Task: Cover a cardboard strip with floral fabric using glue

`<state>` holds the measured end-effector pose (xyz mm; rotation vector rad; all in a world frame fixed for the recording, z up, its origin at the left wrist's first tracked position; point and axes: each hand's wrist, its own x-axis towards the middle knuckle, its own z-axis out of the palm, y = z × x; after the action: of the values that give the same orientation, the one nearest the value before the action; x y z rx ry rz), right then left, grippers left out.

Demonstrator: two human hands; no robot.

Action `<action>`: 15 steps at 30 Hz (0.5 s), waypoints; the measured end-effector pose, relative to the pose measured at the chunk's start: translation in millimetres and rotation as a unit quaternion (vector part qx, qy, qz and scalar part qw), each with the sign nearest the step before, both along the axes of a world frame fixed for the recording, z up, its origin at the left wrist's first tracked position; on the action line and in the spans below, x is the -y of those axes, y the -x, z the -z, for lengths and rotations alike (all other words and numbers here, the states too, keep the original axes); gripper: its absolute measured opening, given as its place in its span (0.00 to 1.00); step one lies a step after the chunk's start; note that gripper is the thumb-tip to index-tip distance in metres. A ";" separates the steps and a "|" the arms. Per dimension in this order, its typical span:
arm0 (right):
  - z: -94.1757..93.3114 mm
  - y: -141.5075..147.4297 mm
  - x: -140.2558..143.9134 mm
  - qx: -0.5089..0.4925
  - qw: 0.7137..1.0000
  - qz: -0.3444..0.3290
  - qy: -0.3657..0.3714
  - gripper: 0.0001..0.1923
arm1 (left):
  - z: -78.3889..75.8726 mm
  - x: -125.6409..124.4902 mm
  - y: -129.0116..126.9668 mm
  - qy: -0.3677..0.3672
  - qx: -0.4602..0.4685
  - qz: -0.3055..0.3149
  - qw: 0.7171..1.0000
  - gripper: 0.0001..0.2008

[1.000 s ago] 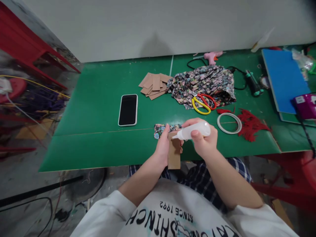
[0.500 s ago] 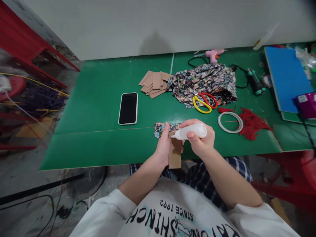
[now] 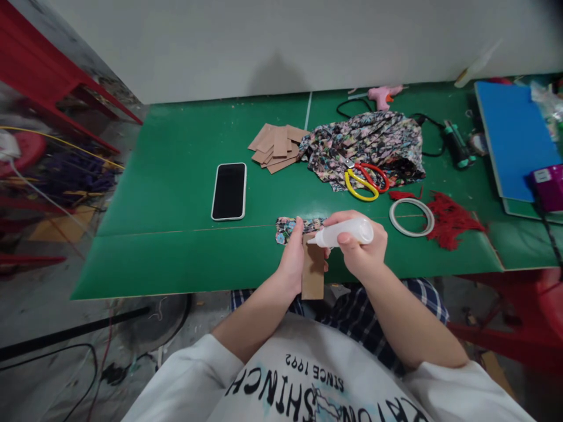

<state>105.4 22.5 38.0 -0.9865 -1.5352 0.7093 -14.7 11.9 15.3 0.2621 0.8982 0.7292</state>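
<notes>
My right hand (image 3: 363,252) grips a white squeeze bottle (image 3: 345,232), nozzle touching the top of a brown card strip (image 3: 312,272) that my left hand (image 3: 292,258) pinches upright at the green table (image 3: 176,193) edge, floral fabric scrap (image 3: 288,225) just behind.

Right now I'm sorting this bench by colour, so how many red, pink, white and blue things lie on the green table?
Red: 1, tassel pile
Pink: 1, glue gun
White: 1, tape ring
Blue: 1, board
Total: 4
</notes>
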 end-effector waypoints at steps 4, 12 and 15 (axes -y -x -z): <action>2.4 1.9 1.8 -0.021 0.999 -0.027 0.020 0.16 | -1.8 -0.8 0.0 0.005 -0.002 -0.022 1.000 0.32; 0.0 3.8 2.1 0.000 1.000 0.006 -0.005 0.17 | -5.2 0.5 -0.9 0.005 0.005 -0.029 1.000 0.31; -1.0 3.9 3.3 0.007 1.000 -0.013 -0.003 0.19 | -4.3 -0.3 -1.1 -0.002 0.023 -0.046 0.999 0.29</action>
<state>101.5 19.2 39.0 -0.9706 -1.5631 0.7180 -13.6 12.2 19.6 0.2089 0.8695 0.8185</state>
